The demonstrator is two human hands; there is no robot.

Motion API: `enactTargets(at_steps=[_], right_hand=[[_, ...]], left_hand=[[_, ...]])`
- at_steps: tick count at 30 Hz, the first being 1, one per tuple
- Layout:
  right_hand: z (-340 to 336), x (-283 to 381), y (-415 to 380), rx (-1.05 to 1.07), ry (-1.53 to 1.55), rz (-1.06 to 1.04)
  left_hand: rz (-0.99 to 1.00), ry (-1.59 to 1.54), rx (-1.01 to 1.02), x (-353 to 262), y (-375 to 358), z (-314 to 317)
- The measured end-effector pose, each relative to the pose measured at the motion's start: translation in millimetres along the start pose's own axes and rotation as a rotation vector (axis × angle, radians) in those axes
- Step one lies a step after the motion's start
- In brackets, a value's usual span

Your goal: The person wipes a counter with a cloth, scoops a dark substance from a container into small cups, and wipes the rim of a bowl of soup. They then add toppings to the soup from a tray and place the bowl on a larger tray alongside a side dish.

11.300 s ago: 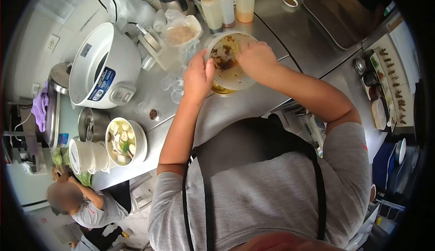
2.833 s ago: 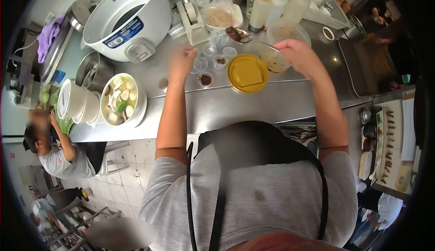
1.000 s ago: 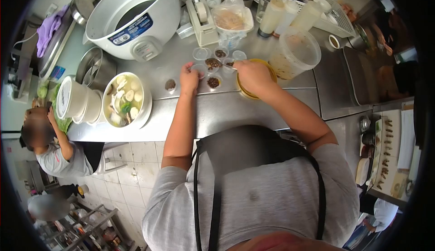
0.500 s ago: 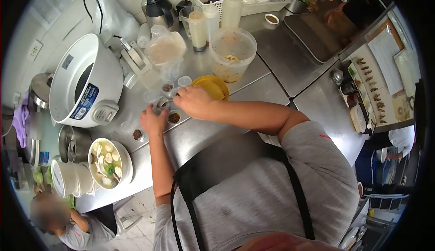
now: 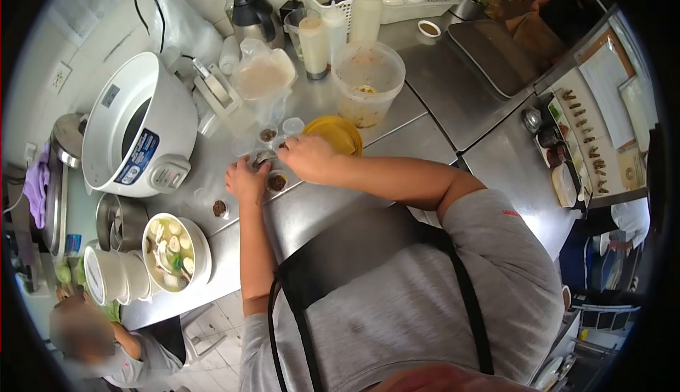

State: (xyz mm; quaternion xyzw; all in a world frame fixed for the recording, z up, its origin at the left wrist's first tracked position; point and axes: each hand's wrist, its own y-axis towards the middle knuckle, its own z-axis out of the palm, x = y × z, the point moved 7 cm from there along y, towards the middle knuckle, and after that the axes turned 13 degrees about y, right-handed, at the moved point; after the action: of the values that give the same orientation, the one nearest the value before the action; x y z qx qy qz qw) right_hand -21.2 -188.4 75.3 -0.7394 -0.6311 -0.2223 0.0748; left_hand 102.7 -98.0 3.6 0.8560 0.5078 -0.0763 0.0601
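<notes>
My left hand (image 5: 246, 180) rests on the steel counter, fingers curled at a small clear plastic cup (image 5: 265, 158). Close on its right, my right hand (image 5: 309, 158) reaches in with fingertips pinched together over another small cup with dark contents (image 5: 282, 145); what the pinch holds is hidden. Around the hands stand more small cups: a dark-filled one (image 5: 276, 182) between my wrists, another (image 5: 268, 135) behind, and one (image 5: 220, 208) to the left. An empty-looking clear cup (image 5: 293, 125) sits farther back. A yellow plate or lid (image 5: 338, 134) lies beside my right hand.
A translucent bucket (image 5: 369, 84) and squeeze bottles (image 5: 313, 46) stand behind. A large white cooker (image 5: 134, 137), a bowl of soup (image 5: 168, 254) and stacked white tubs (image 5: 106, 276) are at left. Another person (image 5: 134, 353) is at lower left.
The view has shifted slightly, so the counter items appear a little to the right. Both hands stay at the small cups, with only slight finger movement.
</notes>
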Motion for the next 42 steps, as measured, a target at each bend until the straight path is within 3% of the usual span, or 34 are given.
enactTargets(at_steps=[4, 7, 9, 11, 13, 14, 17, 19, 21, 25, 27, 31, 34, 37, 40, 42], right_hand=[[-13, -18, -2, 0.024, 0.217, 0.138], [-51, -30, -15, 0.004, 0.600, 0.364], [-64, -54, -21, -0.197, 0.711, 0.260], [-95, -77, -48, -0.195, 0.944, 0.444], [-131, -100, -74, -0.353, 0.964, 0.377], [-150, -114, -89, -0.442, 0.857, 0.397], [-183, -144, -125, -0.585, 0.522, 0.553], [-186, -159, -141, -0.608, 0.301, 0.633], [-172, -168, -145, -0.597, 0.099, 0.642], [-163, -164, -146, -0.530, 0.078, 0.639], [-162, -157, -145, -0.490, 0.075, 0.656], [-161, -144, -144, -0.413, 0.008, 0.591], [-165, -139, -140, -0.349, -0.115, 0.620], [-170, -134, -134, -0.271, -0.173, 0.692], [-170, -133, -130, -0.194, -0.150, 0.741], [-168, -135, -127, -0.174, -0.129, 0.783]], left_hand=[[-0.006, 0.025, 0.020, 0, 1, 0], [-0.015, 0.029, -0.032, 4, -1, -8], [-0.028, -0.009, -0.124, 3, -2, -25], [-0.051, -0.084, -0.247, 1, -3, -50], [0.087, -0.274, -0.349, -12, 6, -63], [0.162, -0.373, -0.399, -22, 11, -70], [0.270, -0.755, -0.035, -81, 25, -59], [0.396, -0.763, 0.037, -133, 30, -50], [0.340, -0.881, 0.290, -179, 13, -53], [0.244, -0.776, 0.381, -221, 32, -24], [0.293, -0.775, 0.371, -242, 30, -27], [0.506, -0.629, 0.258, -265, 15, -36], [0.571, -0.618, 0.050, -259, -4, -33], [0.503, -0.700, 0.310, -251, -15, -12], [0.311, -1.065, 0.711, -244, -34, 2], [0.308, -1.153, 0.671, -244, -48, -4]])
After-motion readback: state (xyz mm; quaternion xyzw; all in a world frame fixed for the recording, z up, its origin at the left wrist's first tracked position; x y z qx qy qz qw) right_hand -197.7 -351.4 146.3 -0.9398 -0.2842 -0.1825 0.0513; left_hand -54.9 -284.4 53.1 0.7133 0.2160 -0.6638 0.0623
